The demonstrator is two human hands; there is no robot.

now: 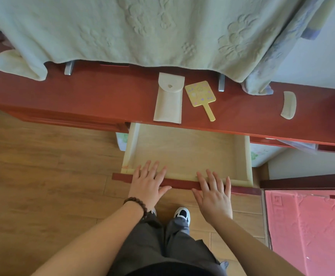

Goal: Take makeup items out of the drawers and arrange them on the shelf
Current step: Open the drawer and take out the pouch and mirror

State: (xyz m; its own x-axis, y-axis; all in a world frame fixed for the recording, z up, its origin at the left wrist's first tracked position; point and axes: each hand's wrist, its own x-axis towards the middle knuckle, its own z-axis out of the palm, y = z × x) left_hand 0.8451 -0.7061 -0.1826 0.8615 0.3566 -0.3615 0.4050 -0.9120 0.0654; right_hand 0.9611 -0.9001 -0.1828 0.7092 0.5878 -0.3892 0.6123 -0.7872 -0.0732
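Observation:
A pale wooden drawer [186, 148] stands pulled out from the red-brown dresser, and nothing lies inside it. My left hand [147, 183] and my right hand [214, 193] rest flat on the drawer's red front edge, fingers spread, holding nothing. On the dresser's red shelf top [103, 96] lie a cream pouch with a snap flap [168, 100], a yellow hand mirror [201, 96] just right of it, and a cream comb [289, 104] further right.
A light green embossed cloth [142, 30] hangs over the back of the dresser. A pink textured surface [310, 230] sits at the lower right. The wooden floor [43, 176] spreads to the left. My legs and shoes stand just below the drawer.

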